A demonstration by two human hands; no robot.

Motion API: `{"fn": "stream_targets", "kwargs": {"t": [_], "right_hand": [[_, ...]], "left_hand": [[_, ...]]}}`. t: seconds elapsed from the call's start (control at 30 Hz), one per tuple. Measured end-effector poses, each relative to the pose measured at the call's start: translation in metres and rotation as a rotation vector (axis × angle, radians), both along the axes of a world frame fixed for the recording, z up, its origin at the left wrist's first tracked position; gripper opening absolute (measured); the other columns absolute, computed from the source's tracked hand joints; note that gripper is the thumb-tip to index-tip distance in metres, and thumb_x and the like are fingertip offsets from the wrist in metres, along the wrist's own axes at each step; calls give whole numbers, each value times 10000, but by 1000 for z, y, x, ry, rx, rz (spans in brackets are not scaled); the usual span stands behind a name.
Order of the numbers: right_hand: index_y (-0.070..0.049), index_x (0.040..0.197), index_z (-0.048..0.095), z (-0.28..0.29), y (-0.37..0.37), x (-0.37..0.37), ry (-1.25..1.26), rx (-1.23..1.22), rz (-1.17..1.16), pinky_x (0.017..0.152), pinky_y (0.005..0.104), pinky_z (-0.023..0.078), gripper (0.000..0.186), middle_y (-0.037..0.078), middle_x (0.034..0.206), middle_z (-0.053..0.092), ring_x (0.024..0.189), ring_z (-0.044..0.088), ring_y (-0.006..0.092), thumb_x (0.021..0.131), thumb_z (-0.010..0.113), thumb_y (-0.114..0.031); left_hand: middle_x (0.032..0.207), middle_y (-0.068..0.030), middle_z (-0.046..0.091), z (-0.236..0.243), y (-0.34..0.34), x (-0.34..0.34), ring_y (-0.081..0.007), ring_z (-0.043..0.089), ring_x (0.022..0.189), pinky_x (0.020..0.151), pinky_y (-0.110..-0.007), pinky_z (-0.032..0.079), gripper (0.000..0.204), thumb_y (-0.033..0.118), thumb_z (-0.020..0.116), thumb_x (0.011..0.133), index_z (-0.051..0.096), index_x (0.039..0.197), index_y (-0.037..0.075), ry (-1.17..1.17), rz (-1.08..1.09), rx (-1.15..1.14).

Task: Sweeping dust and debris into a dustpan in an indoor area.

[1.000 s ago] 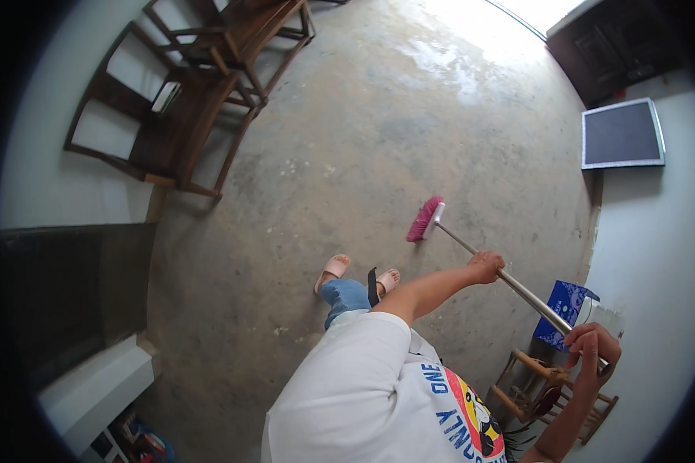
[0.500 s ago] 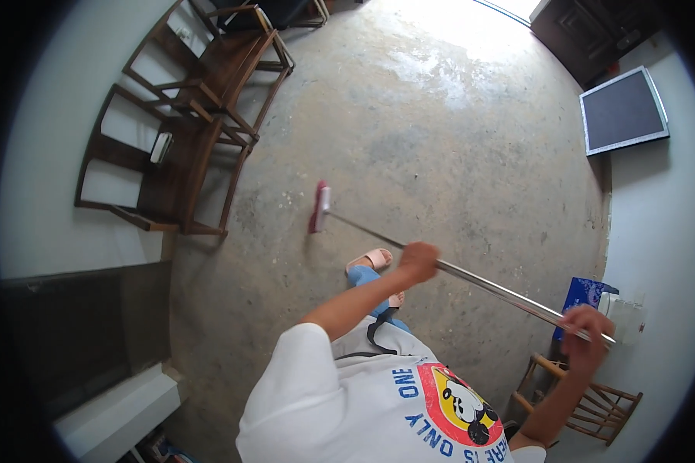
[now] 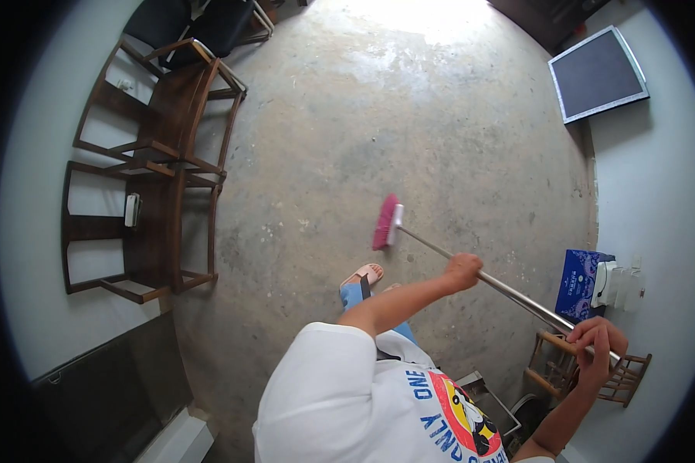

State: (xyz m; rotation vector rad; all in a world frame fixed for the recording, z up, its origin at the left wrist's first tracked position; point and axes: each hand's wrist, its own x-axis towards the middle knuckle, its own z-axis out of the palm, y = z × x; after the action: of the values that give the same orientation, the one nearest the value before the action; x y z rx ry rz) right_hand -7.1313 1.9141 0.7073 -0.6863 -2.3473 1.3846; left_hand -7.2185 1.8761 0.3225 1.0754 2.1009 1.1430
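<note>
A broom [image 3: 384, 222] with pink bristles and a white block meets the concrete floor ahead of my feet. Its metal handle slants down to the right across my front. My left hand [image 3: 463, 272] is wrapped round the handle partway along, with that arm stretched across my body. Close to the handle's top end, my right hand [image 3: 597, 339] grips it with bent fingers. A sandalled foot [image 3: 363, 275] shows just left of the handle; the other is mostly hidden behind my left arm.
Wooden armchairs [image 3: 150, 220] line the left wall, one with a small white object on its seat. On the right are a dark framed panel [image 3: 601, 75], a blue box [image 3: 575, 284] and a small bamboo stool [image 3: 552, 363]. A dark panel [image 3: 116, 386] stands at lower left.
The broom head has swung to the right and slightly nearer, and my left hand has moved right with it. Both hands keep hold of the handle. The whole view has turned somewhat.
</note>
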Motion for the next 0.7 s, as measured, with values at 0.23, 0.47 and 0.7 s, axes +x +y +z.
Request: {"fn": "stream_targets", "kwargs": {"t": [0.23,0.47,0.7], "right_hand": [[-23,540,471,32,27,39,153,400,24,400,230,314,387,102,547,520,411,392,124,881,453,-207],[-27,574,431,17,89,42,446,68,15,447,228,347,416,88,557,417,503,439,167,927,444,-247],[22,673,539,-93,81,-120,224,-461,213,394,253,424,377,193,741,591,546,557,182,912,475,-263]], "left_hand": [[646,-161,555,66,49,5,-366,563,695,628,-450,439,64,66,614,591,556,599,41,-43,-97,186],[611,-170,570,100,12,-58,-367,580,634,584,-449,454,52,99,585,605,584,579,53,75,2,92],[657,-158,599,23,-114,-218,-357,602,686,622,-452,478,60,132,610,580,609,614,82,280,224,-304]]}}
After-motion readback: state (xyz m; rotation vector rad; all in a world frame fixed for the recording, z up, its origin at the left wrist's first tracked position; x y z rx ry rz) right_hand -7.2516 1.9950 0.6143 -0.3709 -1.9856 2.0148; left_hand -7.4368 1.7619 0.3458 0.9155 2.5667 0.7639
